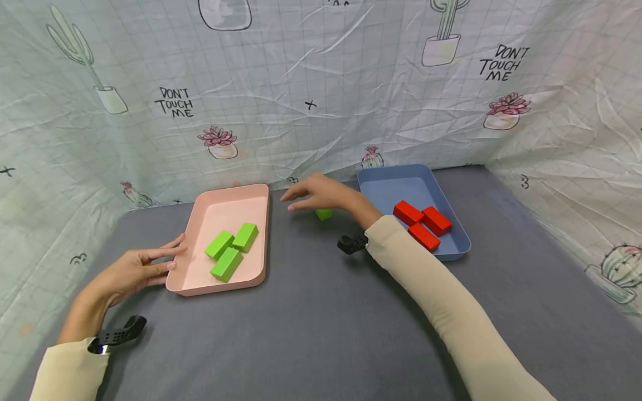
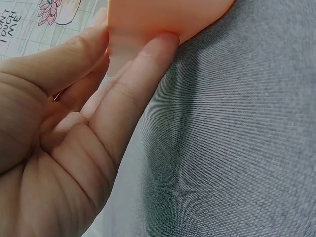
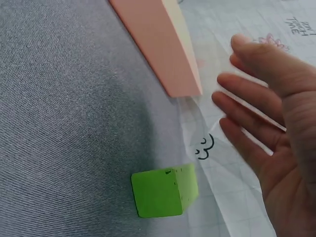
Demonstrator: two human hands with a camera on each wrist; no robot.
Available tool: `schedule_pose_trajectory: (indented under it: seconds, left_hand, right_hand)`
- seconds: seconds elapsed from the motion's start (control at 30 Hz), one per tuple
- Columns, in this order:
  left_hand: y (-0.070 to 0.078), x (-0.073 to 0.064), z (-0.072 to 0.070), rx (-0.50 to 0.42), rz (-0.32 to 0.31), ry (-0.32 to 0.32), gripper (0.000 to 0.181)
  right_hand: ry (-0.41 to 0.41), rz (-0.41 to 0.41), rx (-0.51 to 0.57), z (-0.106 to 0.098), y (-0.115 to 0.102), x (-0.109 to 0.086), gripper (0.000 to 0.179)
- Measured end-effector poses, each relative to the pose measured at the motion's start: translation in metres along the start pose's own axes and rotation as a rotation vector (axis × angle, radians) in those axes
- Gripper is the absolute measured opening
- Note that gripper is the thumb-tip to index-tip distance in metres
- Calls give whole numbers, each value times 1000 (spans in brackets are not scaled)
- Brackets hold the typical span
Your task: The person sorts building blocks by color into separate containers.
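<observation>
My left hand (image 1: 131, 274) is at the left side of a pink tray (image 1: 258, 211), its fingers extended and their tips touching the rim. From the left wrist, one fingertip presses against the tray's outer wall (image 2: 148, 19). Inside that tray lie three green blocks (image 1: 227, 264). My right hand (image 1: 323, 192) hangs in the air between the two trays with fingers spread and nothing held. Beneath it, partly hidden in the head view, a single green block (image 3: 158, 193) sits on the table near the backdrop, apart from the fingers.
At the right stands a blue tray (image 1: 391, 184) with three red blocks (image 1: 423, 238) in it; my right forearm passes close to its near left side. Grey cloth (image 1: 301, 328) covers the table. A patterned fabric backdrop (image 1: 281, 72) rises behind and along both sides.
</observation>
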State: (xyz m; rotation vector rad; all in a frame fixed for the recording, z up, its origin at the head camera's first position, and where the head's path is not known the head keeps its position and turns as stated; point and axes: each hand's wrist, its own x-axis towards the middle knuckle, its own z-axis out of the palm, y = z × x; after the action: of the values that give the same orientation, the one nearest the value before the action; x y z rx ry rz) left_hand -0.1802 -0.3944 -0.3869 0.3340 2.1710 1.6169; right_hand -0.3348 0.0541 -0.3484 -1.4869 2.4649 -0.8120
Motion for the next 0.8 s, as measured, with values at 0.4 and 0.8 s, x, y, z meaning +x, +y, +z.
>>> schedule_pose_trajectory:
  seconds: [0.4, 0.8]
  left_hand:
    - [1, -1, 2, 17, -39, 26, 54]
    - [4, -1, 2, 53, -63, 50, 56]
  right_hand:
    - [-5, 124, -159, 3, 5, -20, 35]
    - [54, 363, -200, 5, 16, -31, 39]
